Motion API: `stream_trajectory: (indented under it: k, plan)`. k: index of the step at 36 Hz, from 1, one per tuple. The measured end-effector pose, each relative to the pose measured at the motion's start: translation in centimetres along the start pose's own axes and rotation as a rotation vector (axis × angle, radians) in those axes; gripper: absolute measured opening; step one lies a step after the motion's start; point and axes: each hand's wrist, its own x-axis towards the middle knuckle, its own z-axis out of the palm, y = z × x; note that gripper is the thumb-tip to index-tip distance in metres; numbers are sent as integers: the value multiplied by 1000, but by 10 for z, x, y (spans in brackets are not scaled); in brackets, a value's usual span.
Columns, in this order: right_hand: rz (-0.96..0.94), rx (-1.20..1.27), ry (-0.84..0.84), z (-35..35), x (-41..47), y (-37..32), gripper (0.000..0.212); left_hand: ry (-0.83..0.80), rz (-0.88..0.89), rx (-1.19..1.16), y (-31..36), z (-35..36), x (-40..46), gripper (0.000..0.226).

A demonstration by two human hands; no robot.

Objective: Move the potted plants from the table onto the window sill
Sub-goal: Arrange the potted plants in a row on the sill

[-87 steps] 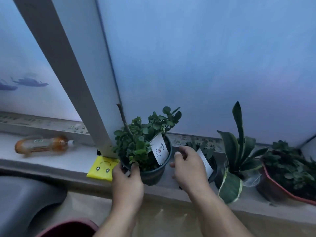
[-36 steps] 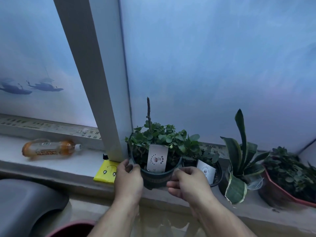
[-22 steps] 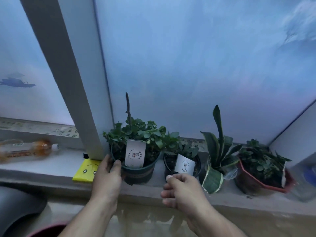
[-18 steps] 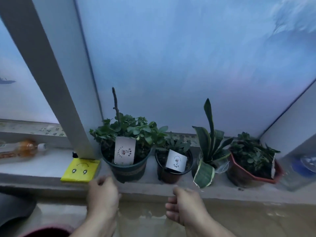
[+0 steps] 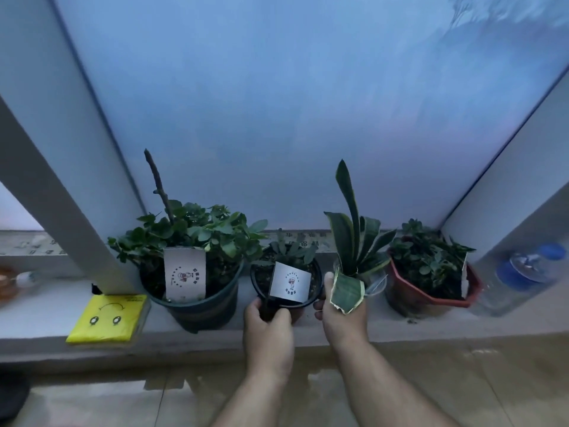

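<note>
Several potted plants stand in a row on the window sill [image 5: 37, 315]. At the left is a large dark green pot [image 5: 200, 306] with a leafy plant and a white tag. Beside it sits a small dark pot [image 5: 286, 272] with a white tag. My left hand [image 5: 268, 328] grips its left front side, and my right hand [image 5: 341, 315] holds its right side. A drooping leaf of the snake plant [image 5: 354, 241] lies over my right hand. A red pot [image 5: 431, 291] with a green plant stands farthest right.
A yellow packet [image 5: 107, 317] with a smiley face lies on the sill left of the large pot. A clear water bottle [image 5: 520, 275] with a blue cap leans at the right end. An orange drink bottle [image 5: 12, 282] lies at the far left. A white window post [image 5: 61, 186] rises behind the large pot.
Both hands let go of the large green pot, dropped below the sill, then rose and closed on the small dark pot beside it. The view shifted right.
</note>
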Motion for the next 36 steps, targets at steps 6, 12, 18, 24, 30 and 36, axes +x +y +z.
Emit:
stream_trajectory:
  k: [6, 12, 18, 24, 30, 36]
  plan:
    - [12, -11, 3, 10, 27, 26, 19, 14, 55, 29, -12, 8, 7, 41]
    - [163, 121, 27, 10, -3, 12, 9, 60, 63, -49, -13, 3, 22, 33]
    - [252, 175, -4, 9, -16, 14, 15, 187, -19, -267, -6, 16, 16, 40]
    - [277, 184, 17, 13, -22, 5, 18, 183, 38, -207, -4, 23, 12, 27]
    - [257, 55, -94, 4, -36, 10, 16, 188, -25, -258, -7, 25, 17, 30]
    - [341, -188, -174, -50, -47, 28, 18, 206, -342, -232, -32, 24, 19, 24]
